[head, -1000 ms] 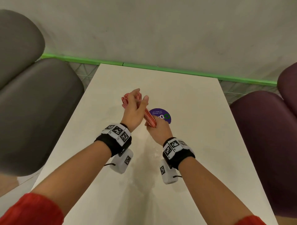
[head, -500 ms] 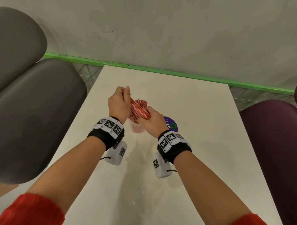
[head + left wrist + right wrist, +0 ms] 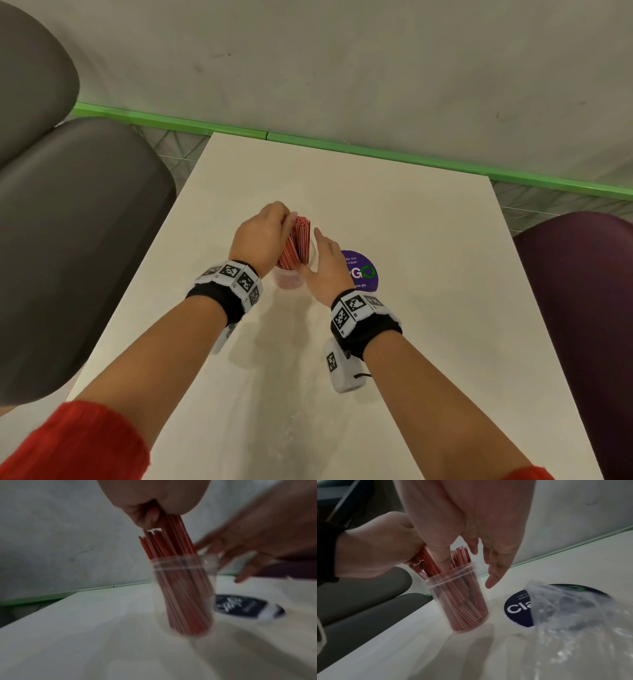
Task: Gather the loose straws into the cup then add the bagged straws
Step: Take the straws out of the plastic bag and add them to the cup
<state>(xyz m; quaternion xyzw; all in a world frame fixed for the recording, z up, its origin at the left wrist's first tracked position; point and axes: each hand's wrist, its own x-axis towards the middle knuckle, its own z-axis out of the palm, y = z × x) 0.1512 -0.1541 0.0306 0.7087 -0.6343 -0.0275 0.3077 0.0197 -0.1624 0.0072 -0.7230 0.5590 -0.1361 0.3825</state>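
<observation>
A clear plastic cup point(image 3: 289, 279) stands on the white table point(image 3: 428, 342) with several red straws point(image 3: 300, 236) upright in it. My left hand point(image 3: 270, 233) grips the top of the straw bundle point(image 3: 171, 543), whose lower ends sit inside the cup point(image 3: 185, 595). My right hand point(image 3: 323, 260) hovers just right of the cup with straight fingers point(image 3: 494, 580) and holds nothing. A crumpled clear plastic bag point(image 3: 582, 622) shows close to the right wrist camera, in front of the sticker. I cannot tell whether it holds any straws.
A round purple sticker point(image 3: 364, 272) is on the table right of the cup. A grey seat point(image 3: 68, 240) flanks the table on the left and a dark purple seat point(image 3: 582, 308) on the right. A wall with a green strip point(image 3: 376, 154) runs behind.
The straw bundle, held slanted above the cup by both hands, has turned upright and gone down into the cup. My right hand has let go of it and opened beside the cup.
</observation>
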